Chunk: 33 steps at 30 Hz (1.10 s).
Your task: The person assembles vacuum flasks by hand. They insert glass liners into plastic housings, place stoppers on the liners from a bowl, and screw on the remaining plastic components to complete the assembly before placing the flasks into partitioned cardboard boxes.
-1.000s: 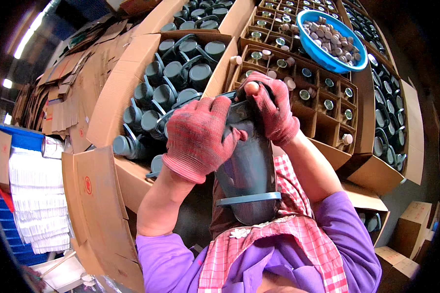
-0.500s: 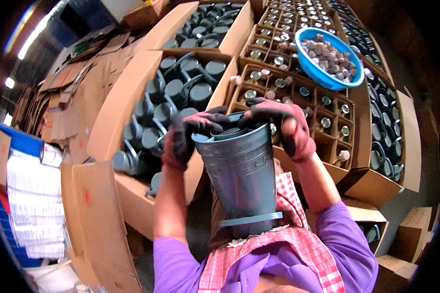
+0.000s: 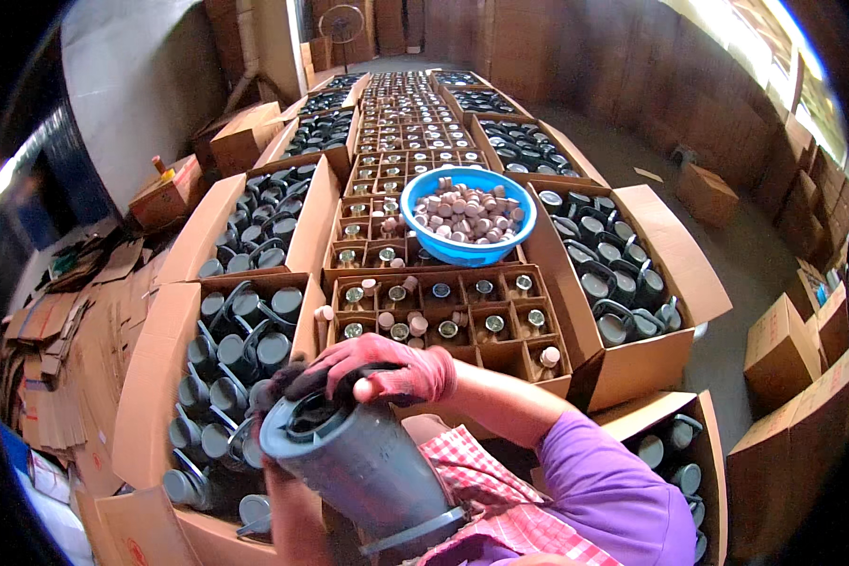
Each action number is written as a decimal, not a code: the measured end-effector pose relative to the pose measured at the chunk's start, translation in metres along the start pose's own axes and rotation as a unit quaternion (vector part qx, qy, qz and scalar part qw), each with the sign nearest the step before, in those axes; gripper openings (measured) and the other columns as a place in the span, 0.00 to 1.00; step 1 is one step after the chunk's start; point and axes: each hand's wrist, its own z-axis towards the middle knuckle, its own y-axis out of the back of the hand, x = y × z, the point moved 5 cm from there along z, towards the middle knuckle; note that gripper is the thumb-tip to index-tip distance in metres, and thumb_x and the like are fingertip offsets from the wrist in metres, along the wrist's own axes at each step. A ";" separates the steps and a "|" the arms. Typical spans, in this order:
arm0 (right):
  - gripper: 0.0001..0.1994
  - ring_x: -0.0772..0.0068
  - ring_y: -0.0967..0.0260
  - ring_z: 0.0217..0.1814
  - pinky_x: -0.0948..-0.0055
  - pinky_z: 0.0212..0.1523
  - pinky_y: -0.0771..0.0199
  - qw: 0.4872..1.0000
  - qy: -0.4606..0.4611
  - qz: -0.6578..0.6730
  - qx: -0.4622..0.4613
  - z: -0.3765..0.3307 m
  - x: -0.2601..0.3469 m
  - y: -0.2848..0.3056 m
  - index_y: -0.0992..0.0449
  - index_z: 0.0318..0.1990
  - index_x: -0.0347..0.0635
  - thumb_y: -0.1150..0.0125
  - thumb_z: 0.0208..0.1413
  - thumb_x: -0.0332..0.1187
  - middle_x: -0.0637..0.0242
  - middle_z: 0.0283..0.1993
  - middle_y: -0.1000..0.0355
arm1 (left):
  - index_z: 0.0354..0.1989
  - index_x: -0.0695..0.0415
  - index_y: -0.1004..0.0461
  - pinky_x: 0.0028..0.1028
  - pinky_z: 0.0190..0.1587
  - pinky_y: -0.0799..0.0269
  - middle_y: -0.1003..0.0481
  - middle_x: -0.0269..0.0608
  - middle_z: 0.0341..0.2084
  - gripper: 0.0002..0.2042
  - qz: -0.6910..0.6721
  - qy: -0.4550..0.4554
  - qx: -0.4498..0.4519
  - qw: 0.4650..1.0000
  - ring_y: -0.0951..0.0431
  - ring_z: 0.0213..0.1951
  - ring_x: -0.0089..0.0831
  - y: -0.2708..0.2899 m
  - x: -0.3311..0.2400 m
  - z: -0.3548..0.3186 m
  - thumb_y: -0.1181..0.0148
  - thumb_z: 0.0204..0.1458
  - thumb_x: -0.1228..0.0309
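Observation:
A dark grey-green plastic flask casing [image 3: 368, 472] leans against my checked apron, its round ribbed end tilted up and to the left. Over that end bends my right hand [image 3: 387, 368], in a red and black glove, fingers closed on the rim with a bare fingertip showing. My left hand [image 3: 278, 385], gloved too, grips the left side of the same end; part of it is hidden behind the casing and its forearm is blurred. Just left of the hands stands an open carton [image 3: 141, 415] of grey casings with handles.
Ahead, divided cartons [image 3: 505, 363] hold shiny-topped bottles, some with pale stoppers. A blue basin [image 3: 467, 253] full of stoppers rests on them. Further cartons of grey casings stand on both sides [image 3: 571, 349]. Flattened cardboard [image 3: 66, 377] lies at left; closed boxes [image 3: 783, 344] stand right.
The casing has swung from upright to tilted left, and both hands have shifted left with it. My view has lifted and turned, showing more of the room ahead.

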 end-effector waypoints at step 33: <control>0.34 0.43 0.55 0.68 0.46 0.64 0.58 0.920 -0.273 -0.178 0.218 -0.199 0.027 -0.112 0.28 0.45 0.45 0.49 0.43 0.66 0.54 0.61 0.41 | 0.45 0.58 0.31 0.31 0.44 0.30 0.26 0.40 0.39 0.18 -0.066 -0.105 -0.290 0.949 0.26 0.39 0.33 0.066 0.069 -0.223 0.59 0.59 0.58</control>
